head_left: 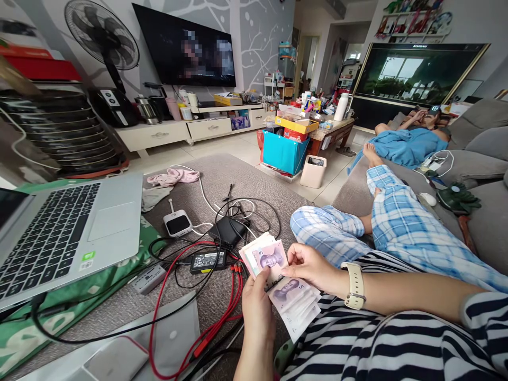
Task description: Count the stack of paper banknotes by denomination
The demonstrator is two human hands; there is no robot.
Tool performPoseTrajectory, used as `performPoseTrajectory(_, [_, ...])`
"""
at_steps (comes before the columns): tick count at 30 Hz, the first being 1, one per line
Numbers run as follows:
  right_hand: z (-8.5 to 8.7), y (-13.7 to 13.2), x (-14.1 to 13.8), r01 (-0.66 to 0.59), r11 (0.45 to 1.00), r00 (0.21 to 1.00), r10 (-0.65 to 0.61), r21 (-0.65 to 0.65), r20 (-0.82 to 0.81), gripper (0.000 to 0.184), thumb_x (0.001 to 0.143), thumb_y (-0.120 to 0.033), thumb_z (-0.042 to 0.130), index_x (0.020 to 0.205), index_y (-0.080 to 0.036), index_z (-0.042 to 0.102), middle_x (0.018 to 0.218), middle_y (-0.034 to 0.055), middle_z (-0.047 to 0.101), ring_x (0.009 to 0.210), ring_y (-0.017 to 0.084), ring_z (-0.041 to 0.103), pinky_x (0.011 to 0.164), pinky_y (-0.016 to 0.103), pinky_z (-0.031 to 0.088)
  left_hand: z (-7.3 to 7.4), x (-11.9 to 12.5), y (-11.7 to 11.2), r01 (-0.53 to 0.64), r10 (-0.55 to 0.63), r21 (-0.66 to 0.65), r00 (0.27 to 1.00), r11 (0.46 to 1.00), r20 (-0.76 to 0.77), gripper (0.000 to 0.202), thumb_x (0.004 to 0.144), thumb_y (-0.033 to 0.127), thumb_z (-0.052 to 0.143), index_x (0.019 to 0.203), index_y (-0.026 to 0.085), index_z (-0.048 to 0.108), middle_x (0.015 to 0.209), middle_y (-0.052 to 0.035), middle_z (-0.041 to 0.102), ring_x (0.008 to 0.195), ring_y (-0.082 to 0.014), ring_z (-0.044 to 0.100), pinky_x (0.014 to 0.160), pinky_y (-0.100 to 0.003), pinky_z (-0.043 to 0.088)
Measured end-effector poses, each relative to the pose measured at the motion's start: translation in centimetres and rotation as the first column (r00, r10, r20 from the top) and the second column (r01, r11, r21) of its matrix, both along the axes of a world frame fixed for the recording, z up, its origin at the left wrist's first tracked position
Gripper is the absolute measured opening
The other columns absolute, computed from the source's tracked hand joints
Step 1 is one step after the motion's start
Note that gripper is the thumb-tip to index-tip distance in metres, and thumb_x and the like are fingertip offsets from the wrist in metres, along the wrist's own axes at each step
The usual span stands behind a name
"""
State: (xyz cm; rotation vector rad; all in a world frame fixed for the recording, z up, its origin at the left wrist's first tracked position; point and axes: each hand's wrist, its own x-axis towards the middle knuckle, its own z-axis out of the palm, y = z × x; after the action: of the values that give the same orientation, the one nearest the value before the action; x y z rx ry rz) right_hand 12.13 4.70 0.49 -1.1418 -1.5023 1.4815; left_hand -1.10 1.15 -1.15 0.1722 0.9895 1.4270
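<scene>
A fanned bundle of banknotes (291,296) is held in front of my striped shirt. My left hand (259,301) grips it from the near left side, with the thumb lying across the face of the notes. At the bundle's upper right edge, my right hand (311,267) pinches a note between thumb and fingers. The upper notes show a printed portrait and the figure 5; the lower ones spread out toward my lap. A cream-strapped watch (354,286) is on my right wrist. How many notes there are cannot be made out.
An open laptop (113,219) rests on green cloth at the left. Tangled cables, a power adapter (207,260) and a small white device (177,223) lie on the grey sofa. Another person lies under a blue cover (405,143) at the right. A table (333,129) stands ahead.
</scene>
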Motion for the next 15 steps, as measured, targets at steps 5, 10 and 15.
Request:
performPoseTrajectory(5, [-0.1,0.2,-0.1,0.03,1.0,0.999,-0.03,0.007,-0.014,0.035,0.065,-0.034,0.076,0.079,-0.017,0.049,0.069,-0.0035,0.052,0.063,0.01,0.046,0.058,0.022,0.035,-0.6,-0.1,0.1,0.021,-0.02,0.031,1.0,0.999,-0.018,0.038,0.061,0.023,0.071,0.097,0.01,0.066,0.092,-0.011,0.071,0.08,-0.0229,0.067,0.077,-0.035,0.049])
performPoseTrajectory(10, [-0.3,0.3,-0.2,0.057,0.998,0.998,-0.056,0.014,-0.04,0.03,0.076,-0.041,0.064,0.072,-0.017,0.048,0.068,-0.0029,0.049,0.062,0.011,0.044,0.058,0.023,0.036,-1.2,0.0,0.1,0.049,-0.047,0.056,0.998,0.997,-0.028,0.04,0.062,0.021,0.071,0.101,0.011,0.065,0.099,-0.0122,0.07,0.085,-0.0234,0.067,0.085,-0.037,0.046])
performPoseTrajectory(15, [-0.9,0.5,-0.1,0.096,0.995,0.995,-0.096,0.017,0.006,0.031,0.079,-0.044,0.059,0.069,-0.017,0.046,0.064,-0.0036,0.045,0.059,0.01,0.041,0.054,0.022,0.033,-0.7,0.0,-0.3,0.057,-0.052,0.076,0.997,0.995,-0.061,0.038,0.066,0.019,0.069,0.103,0.012,0.065,0.103,-0.0121,0.069,0.092,-0.0229,0.066,0.091,-0.037,0.044])
